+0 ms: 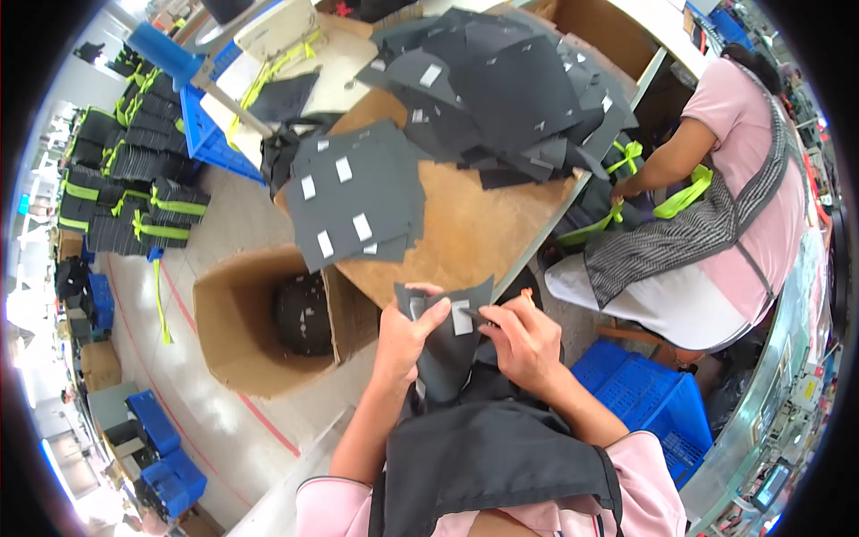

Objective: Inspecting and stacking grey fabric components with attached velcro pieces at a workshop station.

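My left hand (412, 336) is closed around a dark grey fabric piece (443, 353), its thumb lying on top. A white label (462, 317) shows on the piece, beside that thumb. My right hand (526, 338) is closed just right of the label, fingertips at the fabric's edge. From its grip sticks up the orange end (527, 294) of a small tool; the fingers hide most of it, so its kind is unclear. Ahead on the wooden table (474, 224) lies a spread stack of similar grey pieces (380, 183) with white labels.
A larger heap of dark pieces (501, 80) covers the table's far side. Below its left edge stands an open cardboard box (237, 358) with dark pieces inside. At right a co-worker (725, 206) handles yellow-green straps, near a blue crate (644, 394). Tied bundles (143, 134) stand far left.
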The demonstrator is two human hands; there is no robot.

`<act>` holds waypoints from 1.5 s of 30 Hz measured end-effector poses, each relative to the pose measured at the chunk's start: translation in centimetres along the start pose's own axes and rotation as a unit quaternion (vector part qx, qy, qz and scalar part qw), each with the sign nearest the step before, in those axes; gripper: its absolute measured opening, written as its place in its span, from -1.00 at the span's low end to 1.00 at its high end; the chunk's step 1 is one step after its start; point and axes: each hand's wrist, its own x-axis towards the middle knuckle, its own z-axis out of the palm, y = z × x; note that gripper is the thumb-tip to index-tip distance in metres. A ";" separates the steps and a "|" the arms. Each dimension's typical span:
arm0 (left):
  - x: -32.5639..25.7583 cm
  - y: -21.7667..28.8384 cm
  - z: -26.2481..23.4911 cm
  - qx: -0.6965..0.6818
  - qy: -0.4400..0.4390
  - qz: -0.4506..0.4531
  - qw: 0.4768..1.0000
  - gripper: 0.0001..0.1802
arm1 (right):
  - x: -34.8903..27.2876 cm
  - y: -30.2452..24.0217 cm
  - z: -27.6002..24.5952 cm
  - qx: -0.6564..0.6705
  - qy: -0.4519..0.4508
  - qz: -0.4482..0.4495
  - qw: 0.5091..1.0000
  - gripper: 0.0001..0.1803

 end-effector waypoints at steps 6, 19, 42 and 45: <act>7.9 6.7 -4.3 0.018 0.129 0.158 0.979 -0.67 | 4.6 4.4 -0.5 0.094 0.069 0.167 0.979 -0.56; 11.6 1.0 -3.6 0.645 0.138 0.283 0.696 -0.25 | 16.7 15.5 0.1 -0.233 0.026 0.019 0.972 -0.53; 4.2 5.9 -1.9 0.117 -0.236 0.037 0.964 -0.48 | 2.4 6.2 -3.8 0.564 0.061 0.409 0.715 -0.76; 3.5 4.7 -1.2 0.104 -0.188 0.075 0.974 -0.65 | 0.3 5.2 -2.7 0.520 0.037 0.440 0.731 -0.75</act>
